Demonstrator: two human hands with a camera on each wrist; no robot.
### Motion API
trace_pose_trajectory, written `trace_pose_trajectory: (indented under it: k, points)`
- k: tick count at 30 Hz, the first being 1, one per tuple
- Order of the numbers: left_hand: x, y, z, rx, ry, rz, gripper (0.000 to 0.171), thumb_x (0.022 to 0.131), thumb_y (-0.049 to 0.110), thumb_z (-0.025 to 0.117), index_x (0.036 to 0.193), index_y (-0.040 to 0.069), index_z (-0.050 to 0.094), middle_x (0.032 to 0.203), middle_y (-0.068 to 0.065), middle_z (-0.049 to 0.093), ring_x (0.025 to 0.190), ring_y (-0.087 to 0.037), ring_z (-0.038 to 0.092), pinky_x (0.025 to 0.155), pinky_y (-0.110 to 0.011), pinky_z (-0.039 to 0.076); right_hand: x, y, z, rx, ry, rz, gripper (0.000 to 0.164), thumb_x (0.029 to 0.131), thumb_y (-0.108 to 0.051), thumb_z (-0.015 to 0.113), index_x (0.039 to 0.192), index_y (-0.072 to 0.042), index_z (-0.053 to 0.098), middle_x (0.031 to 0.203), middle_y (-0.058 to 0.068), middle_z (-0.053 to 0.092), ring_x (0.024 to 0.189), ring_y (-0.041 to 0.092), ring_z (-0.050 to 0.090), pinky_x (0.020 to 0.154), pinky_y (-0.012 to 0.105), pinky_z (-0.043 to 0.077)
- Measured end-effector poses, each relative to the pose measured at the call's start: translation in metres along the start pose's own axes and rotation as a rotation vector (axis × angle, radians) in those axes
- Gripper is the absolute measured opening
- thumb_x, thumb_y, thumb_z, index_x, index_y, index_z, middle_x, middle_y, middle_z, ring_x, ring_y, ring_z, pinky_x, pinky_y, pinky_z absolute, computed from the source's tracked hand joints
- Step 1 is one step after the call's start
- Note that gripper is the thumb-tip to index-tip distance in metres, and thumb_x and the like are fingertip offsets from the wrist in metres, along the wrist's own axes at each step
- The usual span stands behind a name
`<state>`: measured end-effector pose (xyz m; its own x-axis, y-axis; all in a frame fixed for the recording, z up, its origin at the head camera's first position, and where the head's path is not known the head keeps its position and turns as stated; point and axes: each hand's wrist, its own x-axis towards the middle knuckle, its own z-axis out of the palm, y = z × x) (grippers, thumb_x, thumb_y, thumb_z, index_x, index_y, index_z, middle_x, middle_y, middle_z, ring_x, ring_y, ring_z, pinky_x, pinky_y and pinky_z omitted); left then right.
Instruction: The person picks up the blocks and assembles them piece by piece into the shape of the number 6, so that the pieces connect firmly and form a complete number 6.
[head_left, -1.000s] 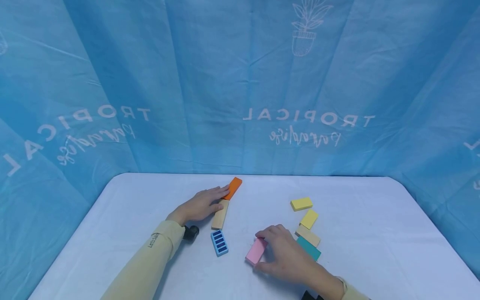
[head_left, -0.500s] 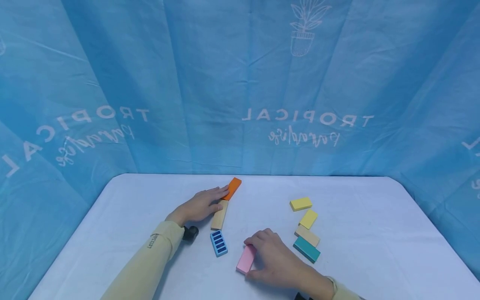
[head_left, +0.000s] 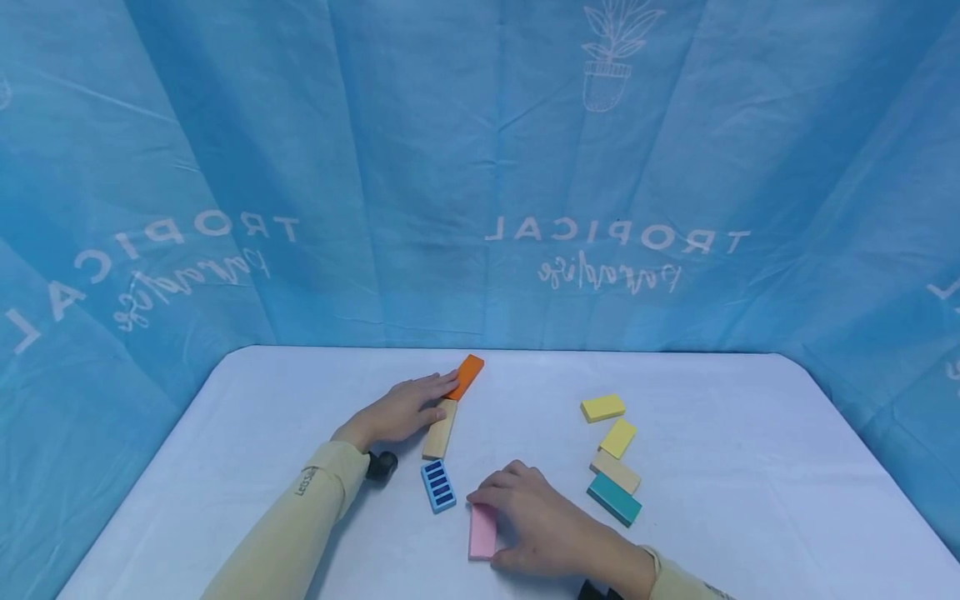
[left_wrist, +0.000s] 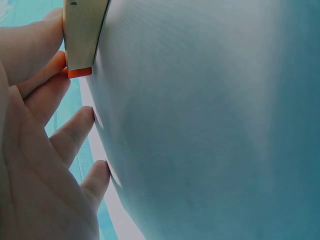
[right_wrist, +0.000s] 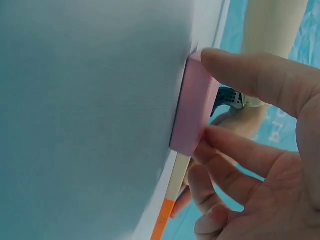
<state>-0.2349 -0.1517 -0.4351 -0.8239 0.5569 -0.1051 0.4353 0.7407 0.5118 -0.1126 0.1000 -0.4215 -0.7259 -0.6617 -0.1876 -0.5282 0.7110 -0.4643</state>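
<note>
My right hand (head_left: pixel 543 525) pinches a pink block (head_left: pixel 482 533) by its two ends, thumb at the near end and fingers at the far one. In the right wrist view the pink block (right_wrist: pixel 192 105) lies along the white tabletop. My left hand (head_left: pixel 405 410) rests with extended fingers against an orange block (head_left: pixel 468 375) and a plain wooden block (head_left: pixel 440 432), which lie end to end. The thumb touches the wooden block. A light-blue block with dark bars (head_left: pixel 438 486) lies just beyond the wooden block's near end, left of the pink one.
To the right lie two yellow blocks (head_left: pixel 603 407), a plain wooden block (head_left: pixel 616 472) and a teal block (head_left: pixel 614 499), in a loose curving row. Behind the white table (head_left: pixel 720 467) hangs a blue printed curtain (head_left: pixel 420 167).
My right hand has slid the pink block left and slightly nearer, away from the teal block, and turned it until it points almost straight away from me. My left hand has stayed put.
</note>
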Motion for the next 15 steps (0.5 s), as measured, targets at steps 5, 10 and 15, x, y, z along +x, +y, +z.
trace_pose_trajectory:
  k: [5, 10, 15]
  points:
    - [0.0001, 0.0003, 0.0001, -0.004, 0.002, -0.002, 0.057, 0.105, 0.024, 0.054, 0.157, 0.013, 0.034, 0.163, -0.005, 0.030, 0.151, -0.032, 0.024, 0.120, -0.059, 0.020, 0.0010, -0.0003, -0.0003, 0.018, -0.017, -0.042, 0.061, 0.078, -0.029, 0.088, 0.134, -0.027, 0.064, 0.130, -0.017, 0.060, 0.118, 0.007, 0.046, 0.097, 0.032, 0.048]
    - [0.0005, -0.0004, 0.0007, -0.003, 0.005, 0.001, 0.057, 0.105, 0.024, 0.054, 0.158, 0.013, 0.034, 0.164, -0.005, 0.029, 0.151, -0.032, 0.024, 0.120, -0.058, 0.020, 0.0017, 0.0011, -0.0017, 0.023, -0.032, -0.090, 0.061, 0.078, -0.022, 0.087, 0.135, -0.025, 0.065, 0.130, -0.018, 0.062, 0.116, 0.006, 0.047, 0.095, 0.030, 0.047]
    - [0.0005, -0.0003, 0.0009, -0.001, 0.007, 0.003, 0.057, 0.105, 0.024, 0.054, 0.158, 0.013, 0.034, 0.164, -0.004, 0.030, 0.151, -0.032, 0.024, 0.120, -0.058, 0.020, 0.0020, 0.0019, -0.0022, 0.020, -0.038, -0.068, 0.063, 0.077, -0.020, 0.087, 0.135, -0.027, 0.064, 0.131, -0.017, 0.060, 0.117, 0.007, 0.048, 0.097, 0.031, 0.048]
